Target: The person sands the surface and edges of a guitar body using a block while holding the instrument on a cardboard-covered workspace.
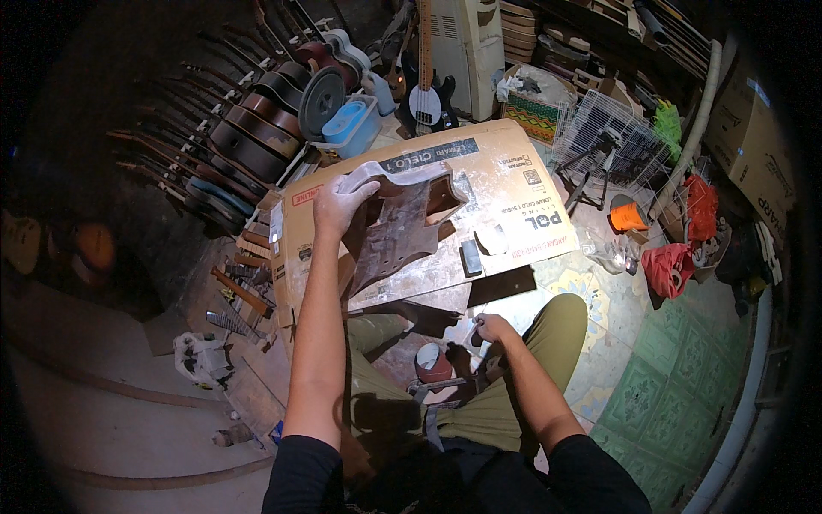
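Head view has the left hand gripping the edge of a brown guitar body tilted on the cardboard, seemingly cut to shape but with no neck fitted, while the lower right hand's grip I cannot tell

Dark and red capital lettering covers the flat brown cardboard sheet, with a pale-lettered black strip, a red-framed word and a square code; dark lettering marks the tall brown cardboard box at right.
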Available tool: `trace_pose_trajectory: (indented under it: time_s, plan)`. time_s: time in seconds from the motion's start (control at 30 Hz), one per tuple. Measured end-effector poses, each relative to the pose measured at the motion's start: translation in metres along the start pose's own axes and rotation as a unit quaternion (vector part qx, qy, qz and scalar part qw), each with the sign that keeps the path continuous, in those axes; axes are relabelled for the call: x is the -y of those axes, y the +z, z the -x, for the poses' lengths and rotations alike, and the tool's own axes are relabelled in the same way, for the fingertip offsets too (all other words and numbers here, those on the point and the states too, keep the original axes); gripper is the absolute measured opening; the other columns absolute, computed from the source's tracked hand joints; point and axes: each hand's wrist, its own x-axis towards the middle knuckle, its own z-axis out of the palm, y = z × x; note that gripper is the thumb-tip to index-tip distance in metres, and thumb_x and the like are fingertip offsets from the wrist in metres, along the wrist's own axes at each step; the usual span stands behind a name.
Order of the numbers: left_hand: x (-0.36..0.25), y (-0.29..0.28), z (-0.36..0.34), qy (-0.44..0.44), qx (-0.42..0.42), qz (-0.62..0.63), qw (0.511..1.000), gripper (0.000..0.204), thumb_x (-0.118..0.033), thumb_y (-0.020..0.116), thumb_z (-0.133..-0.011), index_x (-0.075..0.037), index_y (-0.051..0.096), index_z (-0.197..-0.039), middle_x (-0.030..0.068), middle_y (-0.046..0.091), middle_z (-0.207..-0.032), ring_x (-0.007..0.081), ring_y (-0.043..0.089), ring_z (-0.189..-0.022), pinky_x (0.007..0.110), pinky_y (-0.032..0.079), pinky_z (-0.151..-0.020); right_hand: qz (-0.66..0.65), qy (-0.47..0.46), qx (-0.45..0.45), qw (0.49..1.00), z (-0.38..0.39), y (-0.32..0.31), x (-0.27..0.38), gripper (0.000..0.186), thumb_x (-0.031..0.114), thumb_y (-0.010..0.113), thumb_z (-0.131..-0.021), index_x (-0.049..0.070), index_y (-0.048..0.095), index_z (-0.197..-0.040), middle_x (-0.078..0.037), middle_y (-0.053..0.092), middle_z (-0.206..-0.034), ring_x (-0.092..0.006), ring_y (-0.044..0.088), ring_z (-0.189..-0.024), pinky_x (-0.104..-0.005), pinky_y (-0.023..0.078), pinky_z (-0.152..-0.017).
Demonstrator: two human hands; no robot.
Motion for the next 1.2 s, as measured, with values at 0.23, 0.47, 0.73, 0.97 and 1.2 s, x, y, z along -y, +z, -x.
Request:
trace_pose_trajectory:
  time_s: [0.23, 0.47, 0.73, 0.97, 1.2]
  plan:
    - [-0.006, -0.001, 0.002, -0.003, 0.009, -0.007, 1.000, 0.055, -0.051, 0.078, -0.070, -0.004, 0.073, -0.097, 0.0141, 0.073, -0.089, 0.0262, 0.070, -0.084, 0.035, 0.050, -0.077, 0.014, -0.001, 0.000, 1.000, -0.002, 0.001, -0.004, 0.035, 0.014, 0.047, -0.086, 0.006, 0.067, -0.113, -0.021, 0.067, -0.114, -0.0367, 0.064, -0.105, -0.0427, 0.050, -0.092]
    - [-0.006, -0.002, 0.003, 0.009, 0.004, -0.005, 1.000, 0.056, -0.053, 0.078, -0.070, -0.003, 0.073, -0.095, 0.0151, 0.072, -0.089, 0.0273, 0.070, -0.085, 0.036, 0.051, -0.077, 0.020, -0.017, 0.004, 1.000, -0.001, -0.002, -0.003, 0.031, 0.021, 0.059, -0.085, 0.007, 0.067, -0.111, -0.019, 0.068, -0.112, -0.0367, 0.064, -0.106, -0.0434, 0.050, -0.090]
    - [-0.040, 0.016, 0.110, 0.077, -0.072, -0.033, 0.994, 0.054, -0.043, 0.090, -0.059, -0.006, 0.071, -0.093, 0.0150, 0.071, -0.086, 0.0322, 0.068, -0.080, 0.041, 0.053, -0.069, -0.403, -0.046, -0.032, 0.914, 0.043, -0.041, 0.021, 0.023, 0.024, 0.074, -0.084, 0.005, 0.067, -0.095, 0.001, 0.062, -0.078, -0.0075, 0.057, -0.068, -0.0250, 0.049, -0.063]
    - [-0.039, 0.026, 0.159, 0.147, -0.075, -0.079, 0.983, 0.051, -0.036, 0.092, -0.053, -0.005, 0.066, -0.084, 0.0124, 0.066, -0.078, 0.0312, 0.065, -0.071, 0.039, 0.052, -0.066, -0.616, -0.129, -0.096, 0.771, 0.097, -0.091, 0.061, 0.038, 0.026, 0.060, -0.080, 0.002, 0.061, -0.109, -0.012, 0.065, -0.111, -0.0209, 0.063, -0.088, -0.0341, 0.052, -0.080]
    - [-0.047, 0.030, 0.160, 0.167, -0.090, -0.040, 0.981, 0.054, -0.043, 0.090, -0.055, -0.007, 0.068, -0.088, 0.0116, 0.065, -0.077, 0.0315, 0.064, -0.072, 0.040, 0.052, -0.065, -0.722, -0.171, -0.145, 0.655, 0.078, -0.096, 0.047, 0.025, 0.029, 0.054, -0.089, 0.007, 0.056, -0.100, -0.004, 0.056, -0.087, -0.0183, 0.059, -0.077, -0.0377, 0.054, -0.080]
